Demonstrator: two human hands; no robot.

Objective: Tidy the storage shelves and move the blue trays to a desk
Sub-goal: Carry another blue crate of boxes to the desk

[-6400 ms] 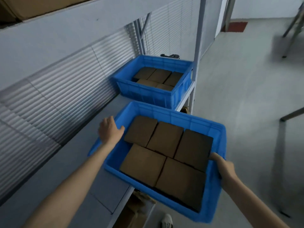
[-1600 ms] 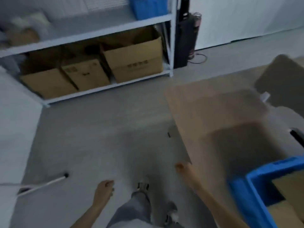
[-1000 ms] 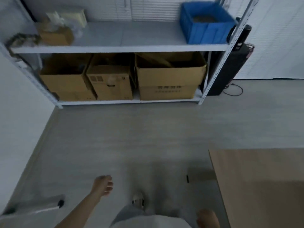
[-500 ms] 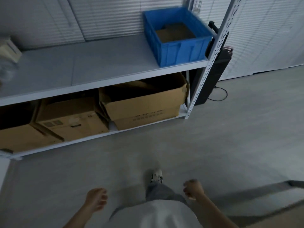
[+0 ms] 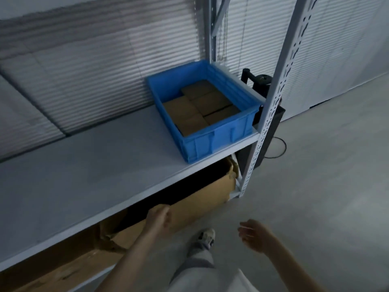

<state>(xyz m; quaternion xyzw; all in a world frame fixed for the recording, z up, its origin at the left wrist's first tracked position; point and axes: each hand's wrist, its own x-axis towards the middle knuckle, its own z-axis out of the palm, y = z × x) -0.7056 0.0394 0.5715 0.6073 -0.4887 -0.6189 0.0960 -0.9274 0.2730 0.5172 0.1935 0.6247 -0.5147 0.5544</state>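
Note:
A blue tray holding several flat brown boxes stands at the right end of the grey shelf board, against the perforated upright. My left hand hangs below the shelf's front edge with loosely curled fingers and holds nothing. My right hand is lower right over the floor, fingers spread and relaxed, also holding nothing. Both hands are well short of the tray.
Open cardboard boxes sit under the shelf board on the lower level. A black device with a cable stands behind the upright. Window blinds back the shelf. Grey floor stretches to the right. My shoe shows below.
The view has closed in on the shelf and the blue tray looks larger. Both hands have risen and reach forward, the right one opening its fingers.

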